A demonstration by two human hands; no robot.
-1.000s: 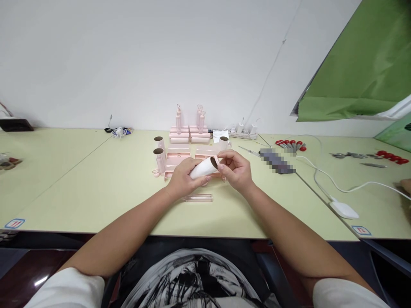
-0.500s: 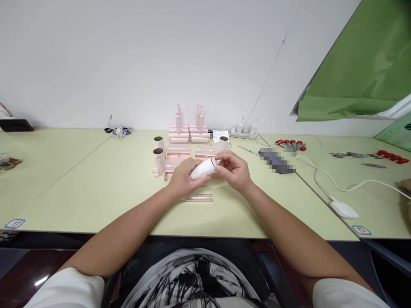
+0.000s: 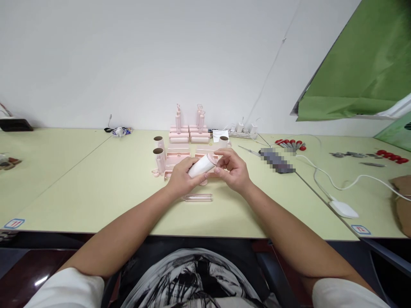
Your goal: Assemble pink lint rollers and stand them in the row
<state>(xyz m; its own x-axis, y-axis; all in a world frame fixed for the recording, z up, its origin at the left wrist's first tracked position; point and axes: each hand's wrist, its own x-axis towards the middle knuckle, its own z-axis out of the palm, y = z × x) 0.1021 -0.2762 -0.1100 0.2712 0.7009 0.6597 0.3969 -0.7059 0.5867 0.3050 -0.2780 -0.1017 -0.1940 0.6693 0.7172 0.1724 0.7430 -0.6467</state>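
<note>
My left hand [image 3: 182, 176] is wrapped around a white lint roller refill [image 3: 199, 167], tilted up to the right above the table. A pink end cap [image 3: 211, 158] sits on its upper right end. Beside that cap is my right hand [image 3: 235, 170], with fingers curled and thumb and index finger apart; whether a fingertip touches the cap I cannot tell. Under my hands lie open pink cases [image 3: 176, 158], partly hidden. Closer to me, a clear pinkish tube-shaped handle [image 3: 199, 197] lies flat, its left end behind my left hand.
Refill rolls with brown cores stand at left [image 3: 159, 159] and right [image 3: 224, 141]. Pink cases [image 3: 179, 137] with upright handles [image 3: 178, 119] are stacked by the wall. To the right are a blurred dark device [image 3: 278, 160], a white cable [image 3: 337, 184] and red-ended tools [image 3: 290, 144].
The refill has turned slightly, so its pink end cap shows more fully. My right fingers have loosened and spread from around the cap. More of a brown object shows at the right edge.
</note>
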